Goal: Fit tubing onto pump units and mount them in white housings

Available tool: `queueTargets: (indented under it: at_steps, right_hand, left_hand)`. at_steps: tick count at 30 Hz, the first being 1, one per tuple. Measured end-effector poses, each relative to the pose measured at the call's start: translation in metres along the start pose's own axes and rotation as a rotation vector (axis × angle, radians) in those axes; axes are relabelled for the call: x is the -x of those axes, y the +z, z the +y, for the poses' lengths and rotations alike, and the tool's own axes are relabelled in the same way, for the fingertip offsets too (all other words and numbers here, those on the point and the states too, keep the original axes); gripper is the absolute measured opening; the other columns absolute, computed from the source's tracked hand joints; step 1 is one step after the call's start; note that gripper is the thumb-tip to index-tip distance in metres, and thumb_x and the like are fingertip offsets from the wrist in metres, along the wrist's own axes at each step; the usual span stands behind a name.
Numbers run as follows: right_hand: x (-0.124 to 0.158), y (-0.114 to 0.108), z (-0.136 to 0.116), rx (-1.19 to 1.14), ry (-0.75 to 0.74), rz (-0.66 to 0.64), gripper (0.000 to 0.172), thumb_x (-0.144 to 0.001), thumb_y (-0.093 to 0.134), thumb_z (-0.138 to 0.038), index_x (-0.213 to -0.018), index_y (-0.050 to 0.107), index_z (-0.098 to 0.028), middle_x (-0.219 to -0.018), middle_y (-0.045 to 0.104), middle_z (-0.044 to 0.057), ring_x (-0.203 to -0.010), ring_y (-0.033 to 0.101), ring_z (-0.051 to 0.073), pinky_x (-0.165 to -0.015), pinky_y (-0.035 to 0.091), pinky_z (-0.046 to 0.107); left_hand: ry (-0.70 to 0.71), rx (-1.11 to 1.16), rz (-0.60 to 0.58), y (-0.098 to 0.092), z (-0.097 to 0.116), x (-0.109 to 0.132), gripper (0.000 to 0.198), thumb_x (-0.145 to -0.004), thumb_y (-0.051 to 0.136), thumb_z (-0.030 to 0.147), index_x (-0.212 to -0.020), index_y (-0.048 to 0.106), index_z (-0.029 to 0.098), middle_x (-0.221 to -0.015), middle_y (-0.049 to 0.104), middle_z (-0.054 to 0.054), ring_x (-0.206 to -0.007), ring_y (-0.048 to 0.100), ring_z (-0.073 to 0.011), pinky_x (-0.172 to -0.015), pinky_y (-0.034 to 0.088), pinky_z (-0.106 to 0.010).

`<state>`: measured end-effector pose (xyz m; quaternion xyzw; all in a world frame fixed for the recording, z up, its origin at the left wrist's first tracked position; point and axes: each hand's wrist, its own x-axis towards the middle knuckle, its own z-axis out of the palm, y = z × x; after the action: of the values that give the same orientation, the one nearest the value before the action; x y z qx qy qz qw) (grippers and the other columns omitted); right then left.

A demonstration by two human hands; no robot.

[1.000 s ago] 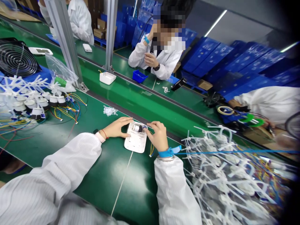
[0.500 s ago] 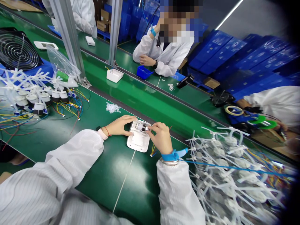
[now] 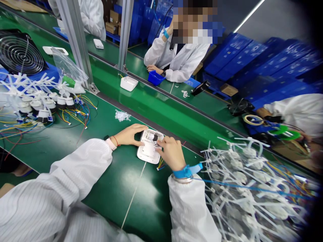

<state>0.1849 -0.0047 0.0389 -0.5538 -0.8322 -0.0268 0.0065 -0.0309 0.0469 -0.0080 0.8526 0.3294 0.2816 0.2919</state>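
My left hand [image 3: 128, 135] lies at the left edge of a white plastic housing [image 3: 145, 155], with its fingers against the housing and steadying it on the green belt. A small white cylindrical part with a dark band [image 3: 152, 136] sits in the housing's upper end. My right hand [image 3: 170, 153] curls over the housing's right side, its fingertips just beside that part. Whatever lies under those fingertips is hidden. Thin yellow and blue wires [image 3: 159, 164] come out below my right hand.
Bundles of white cable-tied parts [image 3: 248, 188] lie to my right, and more with coloured wires [image 3: 37, 104] lie to my left. A small heap of white rings [image 3: 122, 115] sits ahead. A metal post [image 3: 75, 43] stands at the belt's far side, and a co-worker [image 3: 176, 57] sits beyond.
My right hand has dropped lower over the housing, and the view has shifted slightly. The co-worker's hand has come down from the head to the blue bin.
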Motion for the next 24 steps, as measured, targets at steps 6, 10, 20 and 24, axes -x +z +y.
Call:
queueTargets:
  at_steps: [6, 10, 20, 24]
  right_hand:
    - [0.009, -0.012, -0.017, 0.111, 0.02, -0.032, 0.019, -0.079, 0.058, -0.023, -0.095, 0.066, -0.018, -0.089, 0.058, 0.01, -0.083, 0.047, 0.025, -0.065, 0.027, 0.035]
    - [0.006, -0.01, -0.011, 0.051, 0.017, -0.05, 0.015, -0.082, 0.055, -0.025, -0.084, 0.069, -0.021, -0.086, 0.058, 0.008, -0.082, 0.048, 0.022, -0.065, 0.025, 0.034]
    - [-0.001, 0.002, -0.007, -0.036, 0.076, -0.041, 0.023, -0.084, 0.052, -0.024, -0.07, 0.069, -0.021, -0.075, 0.06, 0.003, -0.078, 0.05, 0.018, -0.066, 0.022, 0.032]
    - [0.002, 0.004, -0.002, -0.122, 0.08, 0.082, 0.019, -0.083, 0.054, -0.027, -0.073, 0.069, -0.023, -0.075, 0.06, 0.002, -0.079, 0.05, 0.018, -0.07, 0.023, 0.032]
  left_hand:
    - [-0.002, -0.007, 0.005, -0.001, 0.001, 0.0, 0.072, -0.068, 0.068, 0.042, -0.131, 0.04, 0.02, -0.132, 0.044, -0.009, -0.121, 0.038, -0.025, -0.103, 0.03, -0.039]
    - [0.01, 0.004, 0.016, 0.0, 0.001, 0.0, 0.072, -0.068, 0.068, 0.042, -0.131, 0.04, 0.02, -0.131, 0.044, -0.009, -0.121, 0.039, -0.0247, -0.103, 0.031, -0.038]
    - [0.0, 0.018, 0.015, 0.001, 0.0, -0.002, 0.072, -0.068, 0.067, 0.043, -0.131, 0.04, 0.019, -0.132, 0.044, -0.009, -0.122, 0.039, -0.024, -0.104, 0.03, -0.037]
    - [-0.016, 0.011, 0.022, 0.002, 0.0, 0.0, 0.072, -0.068, 0.067, 0.042, -0.131, 0.04, 0.019, -0.132, 0.044, -0.01, -0.122, 0.039, -0.0241, -0.104, 0.031, -0.037]
